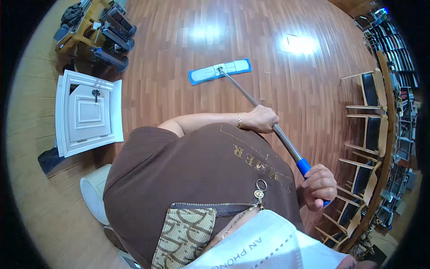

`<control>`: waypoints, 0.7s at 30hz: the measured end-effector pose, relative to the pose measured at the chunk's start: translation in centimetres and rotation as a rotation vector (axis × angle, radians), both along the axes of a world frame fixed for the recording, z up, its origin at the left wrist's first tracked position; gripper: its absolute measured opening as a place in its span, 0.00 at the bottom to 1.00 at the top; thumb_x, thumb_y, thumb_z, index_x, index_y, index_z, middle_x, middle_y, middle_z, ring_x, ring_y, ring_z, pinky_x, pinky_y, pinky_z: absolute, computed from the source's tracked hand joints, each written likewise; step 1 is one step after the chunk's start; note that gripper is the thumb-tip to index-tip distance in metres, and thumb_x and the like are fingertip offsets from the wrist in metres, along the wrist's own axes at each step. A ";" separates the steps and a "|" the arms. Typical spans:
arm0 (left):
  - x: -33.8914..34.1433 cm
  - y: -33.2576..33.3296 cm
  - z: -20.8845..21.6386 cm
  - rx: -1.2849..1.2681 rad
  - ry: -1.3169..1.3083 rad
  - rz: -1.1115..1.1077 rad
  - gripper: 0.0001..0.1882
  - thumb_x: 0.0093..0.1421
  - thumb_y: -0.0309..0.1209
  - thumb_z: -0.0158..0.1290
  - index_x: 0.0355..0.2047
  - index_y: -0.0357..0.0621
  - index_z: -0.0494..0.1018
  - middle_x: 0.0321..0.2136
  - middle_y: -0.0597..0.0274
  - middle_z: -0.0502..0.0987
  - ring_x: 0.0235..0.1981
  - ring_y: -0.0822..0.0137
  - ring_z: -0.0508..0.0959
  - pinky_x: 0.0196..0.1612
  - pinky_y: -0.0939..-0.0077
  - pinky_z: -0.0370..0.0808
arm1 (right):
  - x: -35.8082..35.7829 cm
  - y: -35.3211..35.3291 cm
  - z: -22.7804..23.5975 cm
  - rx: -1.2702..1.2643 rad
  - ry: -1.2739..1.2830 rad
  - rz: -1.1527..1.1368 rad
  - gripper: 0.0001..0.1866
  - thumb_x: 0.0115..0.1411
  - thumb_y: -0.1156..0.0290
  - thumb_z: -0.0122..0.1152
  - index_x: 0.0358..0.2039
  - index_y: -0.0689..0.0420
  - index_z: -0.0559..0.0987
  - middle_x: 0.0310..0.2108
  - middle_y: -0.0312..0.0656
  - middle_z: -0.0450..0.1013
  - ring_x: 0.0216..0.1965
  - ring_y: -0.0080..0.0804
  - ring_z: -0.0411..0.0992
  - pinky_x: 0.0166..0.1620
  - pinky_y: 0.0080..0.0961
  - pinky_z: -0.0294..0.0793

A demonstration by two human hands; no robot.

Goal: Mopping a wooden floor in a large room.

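Observation:
A flat mop [237,67] with a white plate and blue edging lies on the brown wood-plank floor [170,40] ahead of me. Its metal pole slants back toward my right side and ends in a blue grip [303,167]. My left hand [262,119], with a gold bracelet at the wrist, is closed round the middle of the pole. Farther back, my right hand [319,186] wraps the blue grip near the pole's end. The palm sides of both hands are hidden.
At left stands a white panelled cabinet [89,112] with a dark handle; a white bin-like container [92,193] is nearer. Dark machines [117,38] stand by a wooden table at far left. Several wooden chairs [380,134] line a long counter at right. Ceiling lights glare on the floor.

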State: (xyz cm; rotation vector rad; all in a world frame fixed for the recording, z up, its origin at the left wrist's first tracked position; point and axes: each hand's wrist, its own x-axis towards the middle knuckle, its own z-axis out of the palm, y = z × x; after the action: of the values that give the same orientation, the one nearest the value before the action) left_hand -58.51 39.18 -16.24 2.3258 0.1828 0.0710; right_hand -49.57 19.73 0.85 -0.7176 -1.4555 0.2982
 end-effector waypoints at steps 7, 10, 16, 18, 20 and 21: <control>4.9 9.8 -2.1 0.107 0.029 0.100 0.11 0.52 0.38 0.56 0.20 0.45 0.72 0.24 0.54 0.76 0.34 0.50 0.77 0.33 0.52 0.72 | 5.2 10.7 -1.2 -0.011 0.054 0.091 0.19 0.57 0.63 0.60 0.16 0.58 0.67 0.13 0.40 0.67 0.14 0.34 0.66 0.21 0.30 0.65; 6.1 14.2 -4.0 0.093 -0.011 0.156 0.15 0.56 0.44 0.57 0.23 0.45 0.74 0.26 0.54 0.77 0.36 0.50 0.77 0.37 0.54 0.74 | 7.0 15.1 -2.0 -0.030 0.004 0.175 0.17 0.56 0.66 0.60 0.16 0.58 0.67 0.13 0.40 0.66 0.14 0.34 0.65 0.21 0.31 0.63; 7.0 23.0 -9.7 0.181 -0.122 0.295 0.18 0.57 0.46 0.58 0.22 0.45 0.70 0.28 0.55 0.75 0.37 0.49 0.74 0.39 0.54 0.72 | 8.1 22.1 -6.7 -0.140 -0.067 0.147 0.09 0.52 0.76 0.57 0.17 0.60 0.68 0.16 0.43 0.67 0.19 0.37 0.65 0.27 0.33 0.64; 7.0 24.8 -10.2 0.187 -0.071 0.338 0.19 0.57 0.48 0.57 0.22 0.46 0.70 0.29 0.55 0.75 0.39 0.50 0.74 0.39 0.54 0.72 | 7.7 23.2 -8.0 -0.209 -0.048 0.072 0.09 0.45 0.80 0.61 0.15 0.60 0.69 0.17 0.42 0.68 0.21 0.40 0.69 0.30 0.34 0.67; 7.4 25.7 -10.3 0.196 0.019 0.358 0.19 0.57 0.49 0.57 0.23 0.46 0.70 0.30 0.56 0.75 0.40 0.50 0.74 0.38 0.54 0.72 | 7.9 23.9 -9.8 -0.253 -0.097 0.066 0.09 0.45 0.81 0.61 0.16 0.60 0.70 0.18 0.43 0.68 0.22 0.40 0.69 0.32 0.34 0.67; 7.5 25.7 -10.1 0.212 0.019 0.378 0.19 0.57 0.48 0.57 0.23 0.46 0.71 0.30 0.56 0.75 0.40 0.50 0.74 0.38 0.54 0.73 | 7.9 24.2 -9.8 -0.270 -0.098 0.081 0.08 0.45 0.81 0.60 0.16 0.60 0.70 0.19 0.42 0.68 0.23 0.40 0.70 0.33 0.34 0.68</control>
State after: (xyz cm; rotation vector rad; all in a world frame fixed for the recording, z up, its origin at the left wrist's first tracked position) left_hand -51.03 64.87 -26.38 2.4731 0.6508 0.2674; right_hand -41.66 43.89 -8.93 -0.9023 -1.5561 0.5355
